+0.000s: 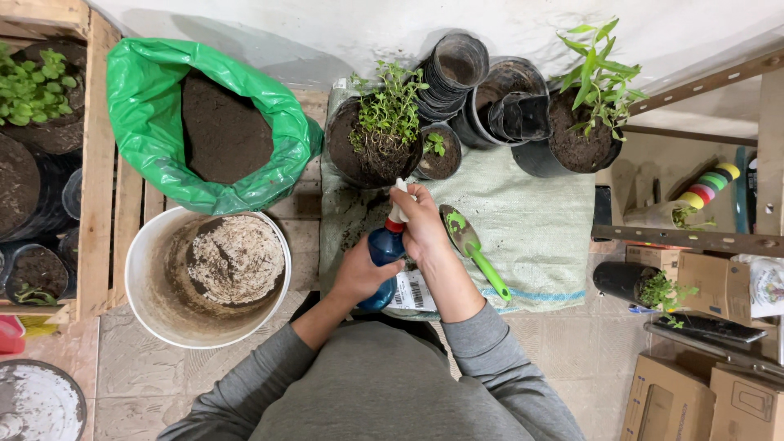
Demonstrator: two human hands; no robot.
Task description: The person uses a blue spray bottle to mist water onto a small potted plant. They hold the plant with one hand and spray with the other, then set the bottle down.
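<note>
Blue spray bottle (pixel 382 260) upright at centre, over pale green cloth (pixel 539 220). Left hand (pixel 360 273) wraps bottle body from below; right hand (pixel 424 222) clenched over white trigger head, nozzle aimed at black pot of small leafy plant (pixel 377 140) just beyond. Green-handled trowel (pixel 474 249) lies on cloth just right of right hand, apart from it. Green bag of dark soil (pixel 212 122) and white bucket (pixel 207 278) stand left of hands.

Items counted: one blue spray bottle (pixel 382 260), one green-handled trowel (pixel 472 247), one green soil bag (pixel 163 122), one white bucket (pixel 151 282), three planted pots on the sacking, and one stack of empty black pots (pixel 454 77).
</note>
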